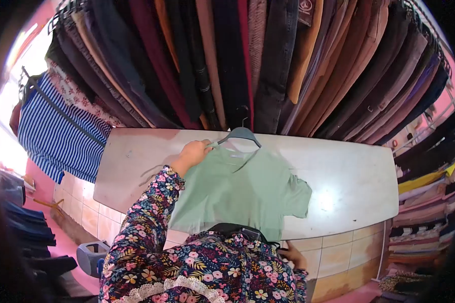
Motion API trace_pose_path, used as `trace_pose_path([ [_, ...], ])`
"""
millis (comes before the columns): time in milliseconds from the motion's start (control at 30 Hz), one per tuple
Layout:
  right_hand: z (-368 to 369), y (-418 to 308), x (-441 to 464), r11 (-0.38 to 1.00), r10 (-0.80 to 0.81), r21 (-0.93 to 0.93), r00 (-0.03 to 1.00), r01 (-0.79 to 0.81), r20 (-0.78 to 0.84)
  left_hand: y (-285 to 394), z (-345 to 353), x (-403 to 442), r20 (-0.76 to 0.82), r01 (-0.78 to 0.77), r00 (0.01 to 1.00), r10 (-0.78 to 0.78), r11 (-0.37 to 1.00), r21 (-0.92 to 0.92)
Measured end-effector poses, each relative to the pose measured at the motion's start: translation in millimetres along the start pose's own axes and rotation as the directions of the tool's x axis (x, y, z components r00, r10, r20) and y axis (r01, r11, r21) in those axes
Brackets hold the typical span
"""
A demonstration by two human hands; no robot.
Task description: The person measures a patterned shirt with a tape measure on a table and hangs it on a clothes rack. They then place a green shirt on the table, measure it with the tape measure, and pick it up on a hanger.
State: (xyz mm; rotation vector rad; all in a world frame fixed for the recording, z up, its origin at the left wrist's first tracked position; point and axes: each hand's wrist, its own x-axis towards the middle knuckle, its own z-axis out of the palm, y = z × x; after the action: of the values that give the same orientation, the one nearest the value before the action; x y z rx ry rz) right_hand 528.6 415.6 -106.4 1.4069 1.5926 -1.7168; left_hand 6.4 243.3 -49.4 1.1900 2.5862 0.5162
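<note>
A pale green blouse (232,187) lies spread on the white table, its neckline toward the far side and its lower hem hanging over the near edge. A dark grey hanger (241,134) sits in its neck, hook pointing away from me. My left hand (193,153) is closed on the blouse's left shoulder, beside the hanger's arm. Low by the table's front edge, near the hem, is my right hand (293,255); its fingers are partly hidden, so I cannot tell whether it grips the cloth.
The white table (349,177) extends to both sides of the blouse. Behind it hangs a dense row of trousers (227,65). A blue-and-white striped garment (60,126) hangs at left. Folded clothes (424,217) are stacked at right. A grey plastic stool (92,257) stands lower left.
</note>
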Motion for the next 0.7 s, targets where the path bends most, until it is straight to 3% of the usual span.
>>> trace_pose_path([
  [67,19,22,61,0.968,-0.244,0.088,0.959,0.234,0.146,5,-19,-10,-0.119,-0.032,0.993,0.016,0.991,-0.13],
  [100,34,1,56,0.949,-0.261,0.228,0.948,0.217,0.184,11,-31,-16,-0.13,-0.017,0.991,0.001,0.992,-0.126],
  [133,41,-10,59,0.951,-0.262,0.219,0.944,0.217,0.201,17,-42,-20,-0.163,-0.005,0.986,-0.02,0.988,-0.155],
  [200,46,-22,60,0.979,-0.193,-0.045,0.975,0.199,0.111,30,-67,-37,-0.21,0.016,0.976,-0.054,0.984,-0.179],
  [267,30,-27,49,0.982,-0.18,-0.022,0.969,0.186,0.172,40,-89,-53,-0.25,0.017,0.964,-0.084,0.966,-0.258],
  [333,-5,-22,29,0.985,-0.127,0.134,0.98,0.107,0.151,50,-109,-75,-0.267,0.053,0.955,-0.132,0.957,-0.284],
  [400,-53,-16,5,0.953,-0.267,0.161,0.962,0.255,0.058,44,-108,-87,-0.281,0.078,0.945,-0.171,0.947,-0.313],
  [467,-100,-27,-27,0.938,-0.335,0.033,0.924,0.346,-0.182,33,-97,-100,-0.367,-0.016,0.912,-0.184,0.876,-0.481],
  [500,-101,-56,-50,0.864,-0.434,0.054,0.795,0.5,-0.425,36,-95,-104,-0.39,-0.036,0.904,-0.176,0.877,-0.48],
  [533,-108,-83,-69,0.816,-0.419,0.101,0.704,0.569,-0.573,40,-95,-112,-0.375,-0.019,0.898,-0.229,0.833,-0.552],
  [567,-144,-93,-77,0.843,-0.458,-0.044,0.673,0.536,-0.581,42,-94,-120,-0.358,-0.003,0.891,-0.28,0.784,-0.62],
  [600,-183,-105,-64,0.824,-0.49,-0.131,0.578,0.552,-0.652,40,-87,-125,-0.366,-0.005,0.886,-0.286,0.782,-0.623],
  [667,-186,-181,-74,0.699,-0.611,-0.379,0.231,0.606,-0.757,35,-72,-138,-0.463,-0.063,0.799,-0.383,0.713,-0.699],
  [700,-176,-233,-87,0.61,-0.702,-0.364,0.267,0.704,-0.66,31,-69,-147,-0.429,-0.013,0.785,-0.447,0.681,-0.733],
])
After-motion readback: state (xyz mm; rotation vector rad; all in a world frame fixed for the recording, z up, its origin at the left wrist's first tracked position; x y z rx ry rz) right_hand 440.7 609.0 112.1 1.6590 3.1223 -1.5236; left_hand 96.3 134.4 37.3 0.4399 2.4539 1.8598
